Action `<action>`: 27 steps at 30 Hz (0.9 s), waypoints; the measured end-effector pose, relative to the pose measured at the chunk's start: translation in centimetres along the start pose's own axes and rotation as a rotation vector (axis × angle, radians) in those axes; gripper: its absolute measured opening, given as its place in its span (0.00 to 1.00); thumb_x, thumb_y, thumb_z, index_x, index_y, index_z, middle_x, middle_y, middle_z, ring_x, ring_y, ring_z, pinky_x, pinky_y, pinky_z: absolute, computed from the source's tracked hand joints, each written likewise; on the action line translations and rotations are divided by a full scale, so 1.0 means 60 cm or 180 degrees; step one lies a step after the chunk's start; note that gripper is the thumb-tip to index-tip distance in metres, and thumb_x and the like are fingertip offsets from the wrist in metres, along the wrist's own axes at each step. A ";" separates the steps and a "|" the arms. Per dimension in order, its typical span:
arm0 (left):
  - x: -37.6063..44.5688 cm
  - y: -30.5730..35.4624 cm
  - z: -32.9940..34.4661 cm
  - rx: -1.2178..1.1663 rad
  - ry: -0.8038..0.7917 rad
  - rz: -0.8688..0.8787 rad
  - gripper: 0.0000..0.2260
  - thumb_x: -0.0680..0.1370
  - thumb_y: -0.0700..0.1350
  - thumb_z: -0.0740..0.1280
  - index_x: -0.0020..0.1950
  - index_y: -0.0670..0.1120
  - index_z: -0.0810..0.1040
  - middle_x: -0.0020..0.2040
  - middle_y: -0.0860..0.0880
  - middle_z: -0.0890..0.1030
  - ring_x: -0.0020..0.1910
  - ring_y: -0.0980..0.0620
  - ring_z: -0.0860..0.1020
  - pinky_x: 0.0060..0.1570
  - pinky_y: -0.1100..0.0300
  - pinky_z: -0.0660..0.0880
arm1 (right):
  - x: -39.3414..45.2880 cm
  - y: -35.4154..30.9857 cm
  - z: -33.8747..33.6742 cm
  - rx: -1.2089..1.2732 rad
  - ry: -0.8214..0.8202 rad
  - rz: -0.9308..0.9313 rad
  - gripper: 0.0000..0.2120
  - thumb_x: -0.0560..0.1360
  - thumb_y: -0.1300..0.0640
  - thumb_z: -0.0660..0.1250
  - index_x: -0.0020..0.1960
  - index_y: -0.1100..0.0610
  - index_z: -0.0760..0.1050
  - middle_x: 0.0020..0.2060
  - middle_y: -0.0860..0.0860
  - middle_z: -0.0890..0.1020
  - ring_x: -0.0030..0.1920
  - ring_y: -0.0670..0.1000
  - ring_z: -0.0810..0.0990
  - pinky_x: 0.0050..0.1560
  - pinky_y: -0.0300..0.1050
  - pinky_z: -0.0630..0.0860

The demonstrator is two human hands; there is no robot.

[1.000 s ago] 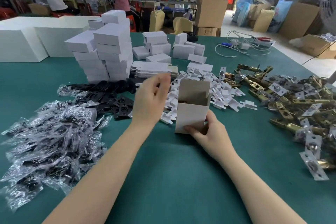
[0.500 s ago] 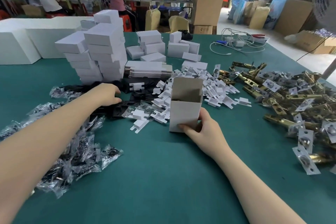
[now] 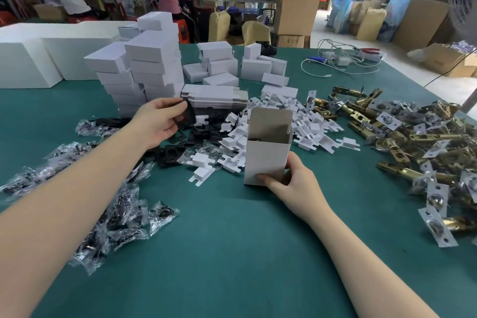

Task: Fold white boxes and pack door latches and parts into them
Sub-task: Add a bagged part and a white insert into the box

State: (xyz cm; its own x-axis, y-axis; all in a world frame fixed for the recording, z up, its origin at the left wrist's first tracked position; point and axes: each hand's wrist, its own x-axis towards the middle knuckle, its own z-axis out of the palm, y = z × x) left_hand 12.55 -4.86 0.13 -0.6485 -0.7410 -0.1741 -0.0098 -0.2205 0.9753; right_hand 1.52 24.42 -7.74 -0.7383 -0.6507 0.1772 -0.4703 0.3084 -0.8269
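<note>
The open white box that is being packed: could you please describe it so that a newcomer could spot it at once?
On the green table, look just in front of the heap of small white card inserts. The open white box stands upright there, its base held by the right hand. Unlike the closed boxes stacked behind, its top flap is raised.

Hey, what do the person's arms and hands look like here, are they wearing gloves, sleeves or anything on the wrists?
Both hands are bare: no gloves on the left hand or the right hand. Both forearms are uncovered as far as the frame shows, with no sleeve edge in view. No watch, bracelet or ring is visible on either wrist or on the fingers that show.
</note>
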 end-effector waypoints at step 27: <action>-0.057 -0.017 0.062 -0.2144 -0.0990 0.0102 0.10 0.80 0.31 0.60 0.60 0.36 0.76 0.53 0.41 0.84 0.58 0.48 0.82 0.49 0.66 0.80 | -0.001 0.002 -0.001 0.0056 -0.0003 -0.0001 0.21 0.70 0.46 0.75 0.59 0.39 0.70 0.41 0.39 0.79 0.35 0.39 0.77 0.36 0.37 0.70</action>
State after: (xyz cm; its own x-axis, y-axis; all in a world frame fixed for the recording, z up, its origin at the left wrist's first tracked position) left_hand 11.93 0.27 0.23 -0.8272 -0.5619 -0.0028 0.4170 -0.6171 0.6673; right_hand 1.48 24.52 -7.82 -0.7378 -0.6514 0.1769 -0.4619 0.2960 -0.8361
